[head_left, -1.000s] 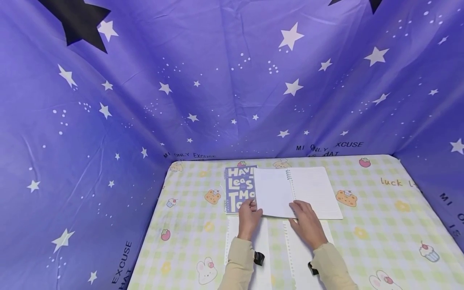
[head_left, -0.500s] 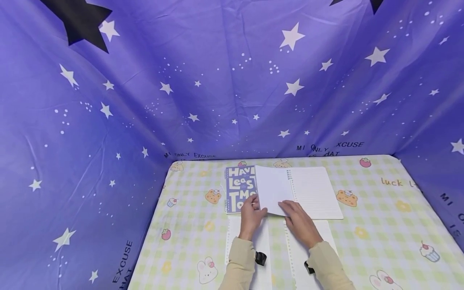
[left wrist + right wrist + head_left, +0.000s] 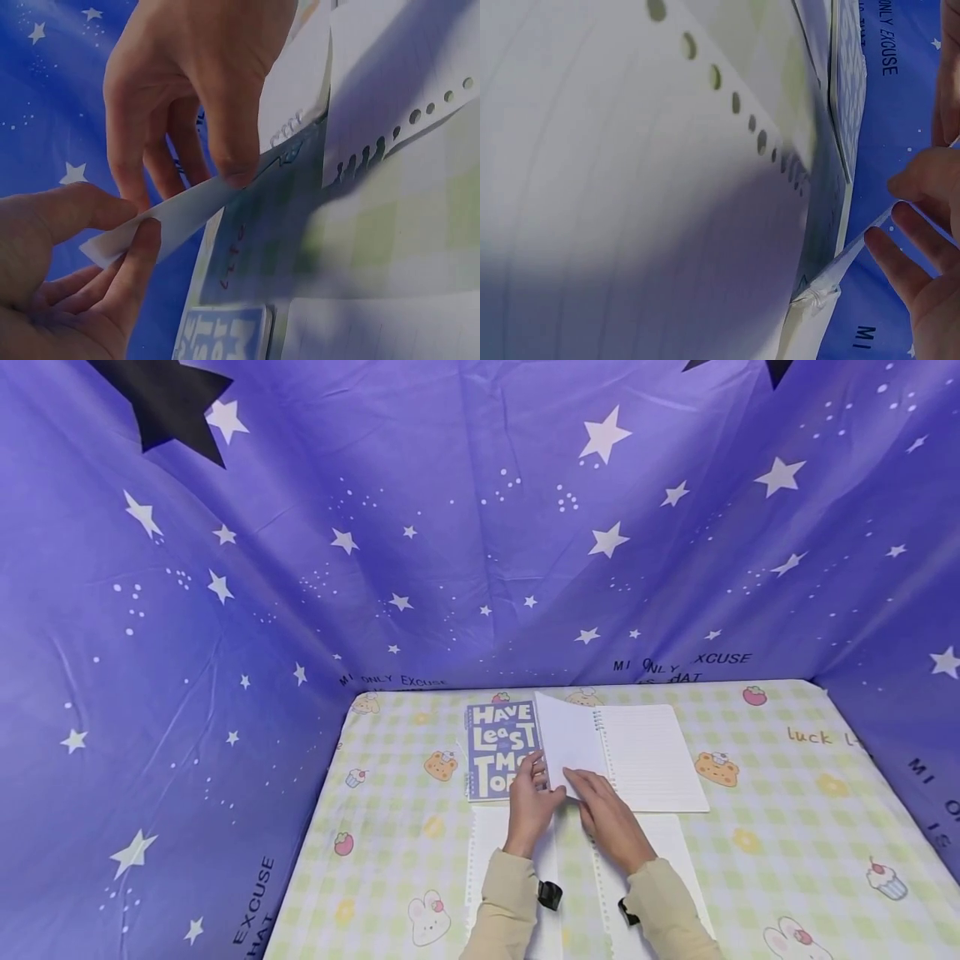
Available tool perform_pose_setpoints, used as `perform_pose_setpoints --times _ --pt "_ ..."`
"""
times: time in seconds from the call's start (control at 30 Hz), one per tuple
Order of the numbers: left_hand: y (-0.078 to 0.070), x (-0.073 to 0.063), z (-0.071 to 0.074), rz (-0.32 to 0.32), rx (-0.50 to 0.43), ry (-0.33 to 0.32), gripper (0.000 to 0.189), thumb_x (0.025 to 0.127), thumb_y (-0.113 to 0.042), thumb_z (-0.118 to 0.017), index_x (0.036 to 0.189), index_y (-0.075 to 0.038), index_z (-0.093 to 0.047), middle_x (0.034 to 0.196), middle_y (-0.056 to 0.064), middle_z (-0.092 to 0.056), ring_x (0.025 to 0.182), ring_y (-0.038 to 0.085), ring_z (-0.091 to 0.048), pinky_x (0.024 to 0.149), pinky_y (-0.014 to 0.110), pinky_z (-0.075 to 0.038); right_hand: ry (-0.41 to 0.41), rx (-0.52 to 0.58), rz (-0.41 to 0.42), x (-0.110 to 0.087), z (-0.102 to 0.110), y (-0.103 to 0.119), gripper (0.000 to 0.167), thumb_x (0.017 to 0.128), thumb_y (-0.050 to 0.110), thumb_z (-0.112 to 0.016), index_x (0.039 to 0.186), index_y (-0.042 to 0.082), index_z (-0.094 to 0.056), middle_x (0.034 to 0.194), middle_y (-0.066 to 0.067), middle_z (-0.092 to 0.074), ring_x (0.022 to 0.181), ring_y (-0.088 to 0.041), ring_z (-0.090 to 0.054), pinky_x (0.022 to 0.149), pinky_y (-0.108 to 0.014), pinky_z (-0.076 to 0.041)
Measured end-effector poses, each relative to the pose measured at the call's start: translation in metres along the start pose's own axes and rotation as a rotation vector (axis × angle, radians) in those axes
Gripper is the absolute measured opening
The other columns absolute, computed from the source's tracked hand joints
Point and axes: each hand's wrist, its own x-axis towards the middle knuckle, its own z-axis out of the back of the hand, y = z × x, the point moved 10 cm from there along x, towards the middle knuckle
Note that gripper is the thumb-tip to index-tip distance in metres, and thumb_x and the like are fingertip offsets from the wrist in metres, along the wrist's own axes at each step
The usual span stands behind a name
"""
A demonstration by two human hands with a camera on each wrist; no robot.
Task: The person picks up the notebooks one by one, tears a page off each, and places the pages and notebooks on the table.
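A spiral notebook lies spread on the table, its lined right side flat. Its white left leaf stands tilted up from the coil. My left hand pinches the leaf's outer edge between thumb and fingers, as the left wrist view shows of the left hand. Closer to the coil, my right hand holds the leaf's near edge; in the left wrist view the thumb of the right hand lies on one face, its other fingers behind. A purple lettered notebook sits just left, partly covered by my left fingers.
Two loose sheets with punched edges, a left sheet and a right sheet, lie in front of the notebooks, partly under my forearms. A checked cloth covers the table. A purple star-printed curtain stands behind.
The left leaf has risen and swung rightward, uncovering more of the purple notebook. My left hand has moved right with it; my right hand has slid left along the near edge.
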Motion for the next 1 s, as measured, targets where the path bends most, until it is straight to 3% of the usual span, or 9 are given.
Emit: perform_pose_setpoints --times 0.33,0.63,1.0 --pt "-0.019 -0.004 -0.016 -0.110 -0.045 0.047 0.069 0.076 0.004 -0.073 0.140 -0.008 -0.052 0.124 0.015 -0.066 0.107 0.026 -0.067 0.082 0.024 -0.059 -0.068 0.040 0.013 0.003 0.017 0.004 0.064 0.085 -0.006 -0.067 0.146 0.007 -0.048 0.131 -0.012 -0.057 0.121 -0.030 -0.056 0.101 -0.046 -0.048" --pt "-0.031 -0.009 -0.032 -0.158 -0.143 0.102 0.063 0.084 0.000 -0.070 0.144 -0.006 -0.050 0.131 0.014 -0.063 0.113 0.028 -0.066 0.085 0.021 -0.057 -0.114 0.043 0.009 0.006 0.034 0.007 0.073 0.081 -0.009 -0.070 0.147 0.006 -0.045 0.132 -0.014 -0.056 0.121 -0.030 -0.056 0.100 -0.042 -0.047" --pt "-0.043 -0.009 -0.053 -0.170 -0.137 0.149 0.057 0.087 0.000 -0.069 0.140 -0.014 -0.056 0.134 0.003 -0.063 0.112 0.020 -0.066 0.083 0.021 -0.058 -0.199 0.066 -0.072 0.006 0.053 0.004 0.089 0.077 -0.016 -0.069 0.154 0.015 -0.038 0.129 -0.014 -0.054 0.109 -0.030 -0.060 0.087 -0.045 -0.052"
